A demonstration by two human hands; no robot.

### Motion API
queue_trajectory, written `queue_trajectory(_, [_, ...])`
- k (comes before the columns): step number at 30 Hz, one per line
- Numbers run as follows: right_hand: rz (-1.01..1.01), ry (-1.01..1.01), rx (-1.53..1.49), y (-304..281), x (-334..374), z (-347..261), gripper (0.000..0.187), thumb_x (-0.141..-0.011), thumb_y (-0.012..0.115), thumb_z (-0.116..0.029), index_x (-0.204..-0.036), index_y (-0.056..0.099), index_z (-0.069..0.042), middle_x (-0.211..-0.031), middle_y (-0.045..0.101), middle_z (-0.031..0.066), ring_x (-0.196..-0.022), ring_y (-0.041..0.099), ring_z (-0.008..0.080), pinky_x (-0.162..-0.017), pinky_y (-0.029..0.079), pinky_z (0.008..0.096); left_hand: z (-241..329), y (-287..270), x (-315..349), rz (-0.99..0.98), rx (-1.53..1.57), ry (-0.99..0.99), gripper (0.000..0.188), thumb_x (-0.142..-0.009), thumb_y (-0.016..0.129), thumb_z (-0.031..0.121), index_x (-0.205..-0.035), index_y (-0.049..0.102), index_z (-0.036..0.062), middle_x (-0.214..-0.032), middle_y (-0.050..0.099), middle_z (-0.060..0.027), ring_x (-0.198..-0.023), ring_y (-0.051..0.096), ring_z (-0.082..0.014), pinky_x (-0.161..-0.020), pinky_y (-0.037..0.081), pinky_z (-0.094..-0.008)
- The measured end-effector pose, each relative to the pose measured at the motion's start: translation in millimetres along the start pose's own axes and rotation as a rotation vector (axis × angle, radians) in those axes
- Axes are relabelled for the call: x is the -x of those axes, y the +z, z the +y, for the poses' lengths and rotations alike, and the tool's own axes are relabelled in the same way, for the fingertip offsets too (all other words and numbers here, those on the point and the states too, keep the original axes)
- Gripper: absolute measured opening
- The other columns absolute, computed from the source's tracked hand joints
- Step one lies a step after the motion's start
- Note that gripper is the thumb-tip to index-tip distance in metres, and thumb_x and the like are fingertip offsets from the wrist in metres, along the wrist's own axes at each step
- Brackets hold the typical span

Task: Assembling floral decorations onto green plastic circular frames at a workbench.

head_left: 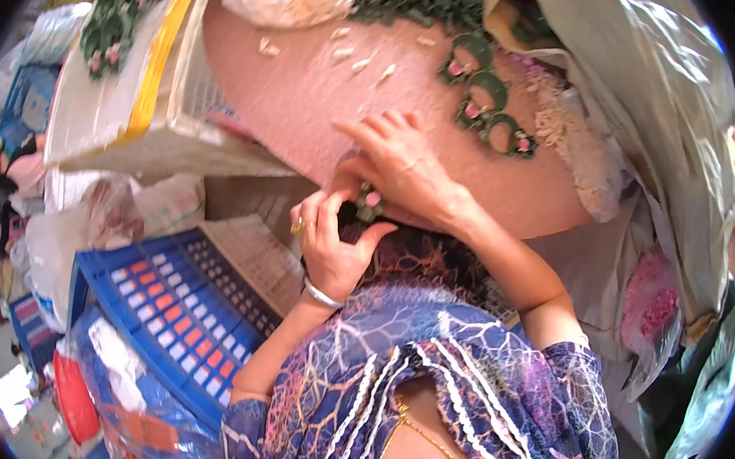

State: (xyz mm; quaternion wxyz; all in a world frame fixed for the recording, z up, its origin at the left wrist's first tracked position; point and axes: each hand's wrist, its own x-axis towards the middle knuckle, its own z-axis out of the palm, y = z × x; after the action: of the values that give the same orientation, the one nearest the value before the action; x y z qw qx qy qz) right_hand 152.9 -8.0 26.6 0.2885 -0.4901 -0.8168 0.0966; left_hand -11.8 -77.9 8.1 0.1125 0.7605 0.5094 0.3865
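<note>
Over the near edge of the pink tabletop (300, 95), the right hand (403, 163) extends its fingers; whether it grips anything is hidden. Just off that edge, the left hand (333, 248) pinches a green ornament (367, 211), pink flower (373, 199) facing up, long axis running roughly toward the tabletop.

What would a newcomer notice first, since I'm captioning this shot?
Probably the small green piece with a pink flower, held in the left hand at the near edge of the pink table, with the right hand close by. Next, three green rings with pink flowers on the table's right, and the bright blue basket at lower left.
</note>
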Motion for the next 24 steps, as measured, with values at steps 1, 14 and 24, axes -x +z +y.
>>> queue_trajectory(1, [0.006,-0.013,-0.044,2.0,-2.1,1.3,0.056,-0.080,0.073,-0.024,-0.132,0.058,-0.011,-0.102,0.062,0.0091,-0.101,0.058,0.0271,-0.094,0.040,0.0422,-1.0,2.9,0.6,0.002,-0.066,0.007,0.069,-0.068,0.085,0.048,-0.119,0.062,0.0073,-0.109,0.062,-0.0077,-0.105,0.054,-0.0283,-0.096,0.037,-0.0476])
queue_trajectory(14, [0.437,0.350,0.383,-81.9,0.0,75.5,0.015,-0.083,0.064,-0.004,-0.093,0.072,-0.011,-0.091,0.071,0.0080,-0.089,0.066,0.0261,-0.082,0.046,0.0406,1.5,49.1,-31.7,0.109,-0.074,0.103,0.043,-0.068,0.083,0.027,-0.103,0.067,0.0096,-0.089,0.058,-0.0055,-0.089,0.056,-0.0258,-0.094,0.035,-0.0432])
queue_trajectory(24, [0.336,0.739,0.491,-112.9,63.1,151.1,0.016,-0.081,0.070,-0.010,-0.096,0.075,-0.005,-0.093,0.070,0.0183,-0.085,0.068,0.0360,-0.077,0.053,0.0409,-1.6,46.5,-31.0,0.088,-0.040,0.099,0.047,-0.070,0.084,0.028,-0.110,0.066,0.0112,-0.088,0.056,-0.0034,-0.089,0.053,-0.0241,-0.095,0.033,-0.0443])
